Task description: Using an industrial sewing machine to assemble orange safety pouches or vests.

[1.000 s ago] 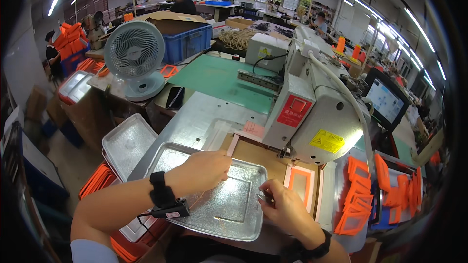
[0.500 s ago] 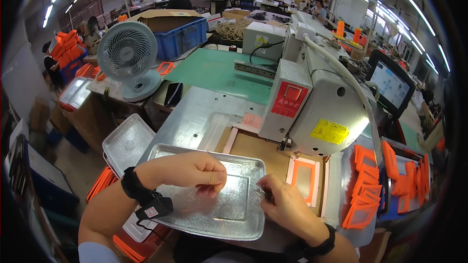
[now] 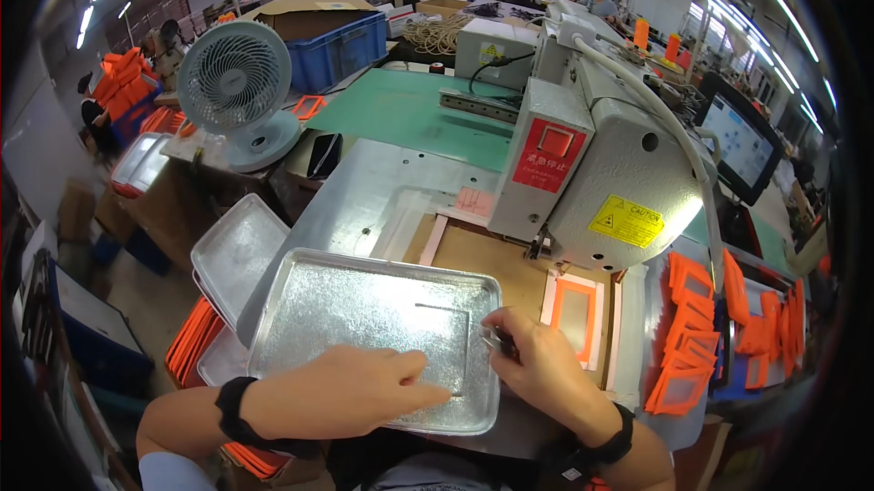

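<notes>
A shiny metal tray [image 3: 346, 300] lies in front of me, its right side close to the sewing machine's work area. Thin dark lines mark part of a rectangle on its floor. Over the near part of the tray is my left hand [image 3: 350, 391], index finger stretched out to the right and thumb apart from it. That fingertip is at the lower end of the dark outline; I cannot tell whether it touches. My right hand [image 3: 546, 359], at the tray's right edge, is closed around a small metal tool [image 3: 497, 342], mostly hidden by the fingers.
A sewing machine head [image 3: 628, 172] stands beyond my right hand. An orange-bordered clear panel [image 3: 574, 313] lies in a white frame beneath it. Several similar panels [image 3: 683, 354] are piled at the right. Another tray [image 3: 238, 254] and a fan [image 3: 235, 81] are at the left.
My left hand has come down toward the tray's near edge, its fingers going from curled to index finger stretched out. The right hand keeps the metal tool, nearly in place.
</notes>
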The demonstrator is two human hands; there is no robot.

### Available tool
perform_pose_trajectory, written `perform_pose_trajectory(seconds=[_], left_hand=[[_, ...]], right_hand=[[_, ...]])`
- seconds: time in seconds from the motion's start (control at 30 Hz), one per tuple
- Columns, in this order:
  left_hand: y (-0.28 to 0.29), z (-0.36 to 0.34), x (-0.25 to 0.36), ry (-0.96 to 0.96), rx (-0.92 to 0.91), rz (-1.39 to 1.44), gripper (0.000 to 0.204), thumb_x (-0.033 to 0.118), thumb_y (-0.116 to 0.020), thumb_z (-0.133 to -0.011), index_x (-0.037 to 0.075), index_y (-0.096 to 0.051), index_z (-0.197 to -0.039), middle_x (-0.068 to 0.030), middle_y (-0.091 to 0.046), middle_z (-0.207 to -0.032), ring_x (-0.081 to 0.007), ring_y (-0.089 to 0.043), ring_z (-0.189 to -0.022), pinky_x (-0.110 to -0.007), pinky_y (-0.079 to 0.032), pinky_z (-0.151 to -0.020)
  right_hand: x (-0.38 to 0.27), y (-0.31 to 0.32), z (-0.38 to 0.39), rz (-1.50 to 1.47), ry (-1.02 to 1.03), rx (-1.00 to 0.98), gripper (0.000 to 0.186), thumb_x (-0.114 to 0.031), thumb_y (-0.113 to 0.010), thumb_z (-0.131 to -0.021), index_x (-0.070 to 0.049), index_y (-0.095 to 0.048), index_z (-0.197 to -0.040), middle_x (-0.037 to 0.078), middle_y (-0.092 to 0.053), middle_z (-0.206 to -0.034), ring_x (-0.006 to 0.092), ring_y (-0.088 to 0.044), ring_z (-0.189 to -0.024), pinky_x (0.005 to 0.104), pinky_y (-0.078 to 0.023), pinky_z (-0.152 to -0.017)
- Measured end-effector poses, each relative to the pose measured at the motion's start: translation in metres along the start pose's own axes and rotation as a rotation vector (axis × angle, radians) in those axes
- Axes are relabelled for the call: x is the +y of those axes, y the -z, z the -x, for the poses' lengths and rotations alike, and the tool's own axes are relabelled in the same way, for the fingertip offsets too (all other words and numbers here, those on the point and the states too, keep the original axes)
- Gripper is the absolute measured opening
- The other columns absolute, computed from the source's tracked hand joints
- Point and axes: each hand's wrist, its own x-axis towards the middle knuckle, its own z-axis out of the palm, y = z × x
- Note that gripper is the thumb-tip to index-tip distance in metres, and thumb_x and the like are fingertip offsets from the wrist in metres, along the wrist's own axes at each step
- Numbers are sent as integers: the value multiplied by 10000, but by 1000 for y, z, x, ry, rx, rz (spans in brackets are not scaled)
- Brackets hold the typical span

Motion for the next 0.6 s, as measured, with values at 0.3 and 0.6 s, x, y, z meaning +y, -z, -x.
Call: perform_pose_trajectory(seconds=[0.3,0.6], left_hand=[[23,32,-30,-2,-188,574,115,156,-587,-941,46,-611,-963,-89,-629,-833,-306,-645,-795,-366,-504,-646],[-65,78,22,478,-26,1200,276,265,-543,-1000,17,-657,-1043,-103,-703,-784,-208,-668,-662,-305,-516,-587]], right_hand=[[8,-1,5,278,221,101,322,-155,-697,-776,-93,-613,-1080,82,-640,-836,283,-673,-707,393,-540,-601],[-50,9,7,482,640,-327,600,-199,-691,-739,-220,-565,-1325,-4,-565,-818,192,-593,-522,320,-460,-439]])
